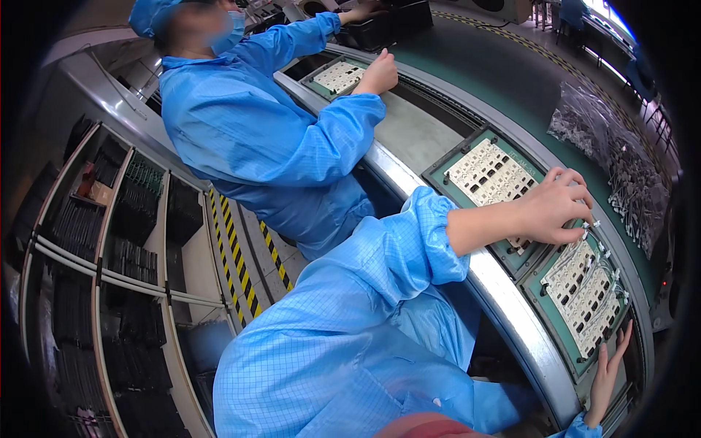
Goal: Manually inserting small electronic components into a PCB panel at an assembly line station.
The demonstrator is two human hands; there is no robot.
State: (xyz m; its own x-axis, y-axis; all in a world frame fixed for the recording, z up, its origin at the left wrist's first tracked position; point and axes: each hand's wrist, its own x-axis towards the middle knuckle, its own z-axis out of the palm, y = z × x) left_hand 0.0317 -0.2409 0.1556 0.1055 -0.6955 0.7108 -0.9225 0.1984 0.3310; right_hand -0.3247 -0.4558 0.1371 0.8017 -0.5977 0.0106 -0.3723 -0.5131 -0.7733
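Observation:
My left hand (551, 208) is bent over the near end of a board panel, thumb and fingertips pinched on a small white connector (596, 225) with thin wire. Below it, a green fixture (540, 296) carries a pale panel (573, 292) of small boards with dark parts. Several white wire leads (613, 285) lie across that panel's right side. My right hand (606, 376) has its fingers stretched out along the fixture's lower right edge, holding nothing. A second fixture with a similar pale panel (485, 171) sits just beyond, partly covered by my left hand and forearm.
A co-worker in blue (255, 124) stands farther up the line, one hand beside another panel (339, 77). A clear bag of white wire leads (602, 146) lies past the rail. A metal edge (511, 306) borders the line. Racks of dark trays (131, 263) stand left; a black bin (394, 25) is far off.

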